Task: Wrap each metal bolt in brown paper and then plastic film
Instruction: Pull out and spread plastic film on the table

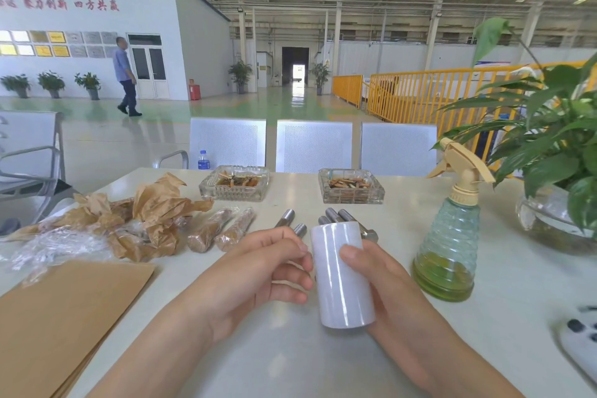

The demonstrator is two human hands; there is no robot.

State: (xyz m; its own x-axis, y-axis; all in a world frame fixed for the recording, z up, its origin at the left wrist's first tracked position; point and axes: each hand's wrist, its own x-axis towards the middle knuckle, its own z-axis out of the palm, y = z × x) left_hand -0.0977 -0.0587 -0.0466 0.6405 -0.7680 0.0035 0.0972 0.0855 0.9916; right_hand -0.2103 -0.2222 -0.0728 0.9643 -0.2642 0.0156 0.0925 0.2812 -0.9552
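- Large factory hall with green floor, yellow railings (403,90) and a person (125,74) walking far behind, near a white wall.
- White surface (290,349) in front, with three metal chairs (313,145) behind it.
- Right hand (381,281), grip closed around a white roll of plastic film (340,275), thumb on the front of the roll, roll nearly upright and a little tilted.
- Left hand (268,268) just beside the roll, fingertips touching its left side, fingers half curled, holding nothing else.
- Bare metal bolts (336,216) lying on the surface behind the roll and the hands, partly hidden by them.
- Two wrapped bolts (223,229), in brown paper under clear film, to the left of the bare ones.
- Crumpled brown paper (155,213) and loose clear film (58,245) farther left; flat brown paper sheets (64,317) at the near left edge.
- Two glass ashtrays (234,182) at the far side.
- Green spray bottle (449,245) and a plant in a glass bowl (555,152) on the right.
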